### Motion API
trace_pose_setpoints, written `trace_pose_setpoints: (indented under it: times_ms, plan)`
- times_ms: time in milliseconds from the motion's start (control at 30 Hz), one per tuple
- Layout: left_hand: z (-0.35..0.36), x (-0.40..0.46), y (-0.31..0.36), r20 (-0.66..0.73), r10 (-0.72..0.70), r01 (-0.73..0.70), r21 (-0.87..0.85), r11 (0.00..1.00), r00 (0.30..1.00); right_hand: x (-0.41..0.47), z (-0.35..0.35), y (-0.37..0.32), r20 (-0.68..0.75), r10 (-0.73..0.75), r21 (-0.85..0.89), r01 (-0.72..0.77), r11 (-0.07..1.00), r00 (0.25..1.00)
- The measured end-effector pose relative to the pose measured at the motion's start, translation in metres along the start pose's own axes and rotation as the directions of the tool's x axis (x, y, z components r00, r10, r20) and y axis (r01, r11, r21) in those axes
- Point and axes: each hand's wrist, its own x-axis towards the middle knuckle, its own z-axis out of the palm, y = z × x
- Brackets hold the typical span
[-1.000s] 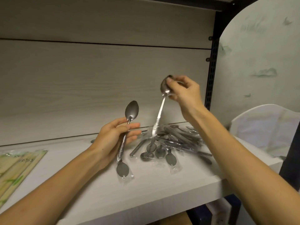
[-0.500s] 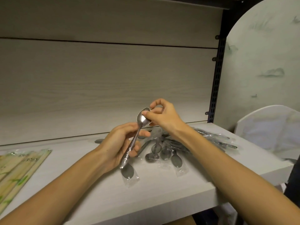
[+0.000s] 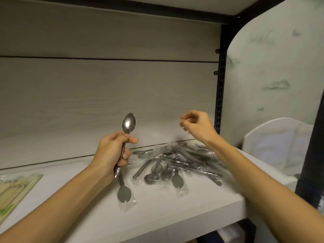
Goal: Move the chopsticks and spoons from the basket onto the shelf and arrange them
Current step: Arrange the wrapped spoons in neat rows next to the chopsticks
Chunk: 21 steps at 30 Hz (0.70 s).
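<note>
My left hand (image 3: 112, 153) grips the handles of metal spoons (image 3: 129, 123), bowls pointing up, above the white shelf (image 3: 175, 213). A wrapped spoon (image 3: 124, 192) lies on the shelf just below that hand. My right hand (image 3: 197, 125) hovers empty above a loose pile of plastic-wrapped spoons (image 3: 177, 162) at the shelf's right, its fingers loosely curled. Wrapped chopsticks (image 3: 15, 190) in green and tan packets lie at the shelf's left edge.
A wood-grain back panel (image 3: 105, 95) closes the shelf behind. A black slotted upright (image 3: 220, 95) stands at the right rear. A white basket (image 3: 277, 146) sits beyond the shelf's right end. The shelf's front edge runs below my arms.
My right hand passed its spoon into my left hand's grip, let go, and rose to the right, empty. My left hand lifted slightly with the spoons.
</note>
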Motion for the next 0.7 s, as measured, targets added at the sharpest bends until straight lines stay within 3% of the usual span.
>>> trace_pose_setpoints:
  times_ms: [233,367,467,700]
  plan:
    - [0.038,0.014,0.000,0.023,-0.127,0.129,-0.081,0.988,0.992,0.038,-0.006,0.022,0.205,-0.033,-0.420,0.118,0.900,0.978]
    - [0.043,0.012,-0.018,0.144,-0.207,0.207,0.011,0.978,0.968,0.044,-0.016,0.052,0.364,0.211,-0.551,0.028,0.834,0.907]
    - [0.039,0.014,-0.027,0.109,-0.227,0.217,0.094,0.972,0.968,0.043,-0.020,0.068,0.375,0.357,-0.676,-0.011,0.736,0.855]
    - [0.038,0.016,-0.027,0.027,-0.111,0.105,0.158,0.982,0.993,0.049,-0.019,0.070,0.386,0.249,-0.566,0.015,0.824,0.888]
